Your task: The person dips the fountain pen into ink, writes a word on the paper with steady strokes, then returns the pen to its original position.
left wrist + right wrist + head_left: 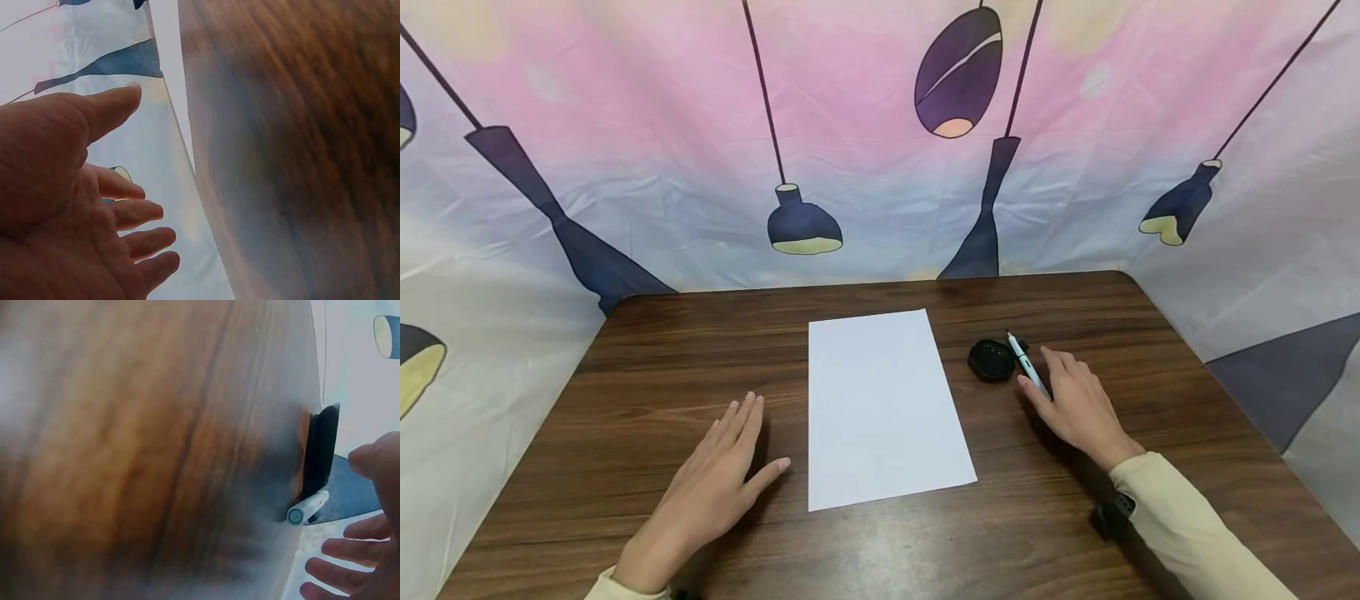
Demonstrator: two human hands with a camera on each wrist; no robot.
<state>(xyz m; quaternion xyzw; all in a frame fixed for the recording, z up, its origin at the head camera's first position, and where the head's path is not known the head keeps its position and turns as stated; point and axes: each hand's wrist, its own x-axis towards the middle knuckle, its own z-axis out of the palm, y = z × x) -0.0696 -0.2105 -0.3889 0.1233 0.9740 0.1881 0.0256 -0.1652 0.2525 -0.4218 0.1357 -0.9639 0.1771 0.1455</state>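
Observation:
A white sheet of paper (883,408) lies flat in the middle of the wooden table. To its left, my left hand (711,475) has straight fingers and the thumb spread to the side, holding nothing. Right of the sheet is a low, round black object (992,360) whose kind I cannot tell. A light-blue pen (1028,364) lies at its right side, tip pointing away from me. My right hand (1082,408) hovers around the pen's rear end, thumb and fingers apart. In the right wrist view a gap shows between the pen (308,508) and the relaxed fingers (353,551).
The dark wooden table (700,342) reaches back to a printed cloth (880,167) with hanging-lamp drawings, which also covers both sides. A black wrist device (1111,515) sits at the right sleeve's cuff.

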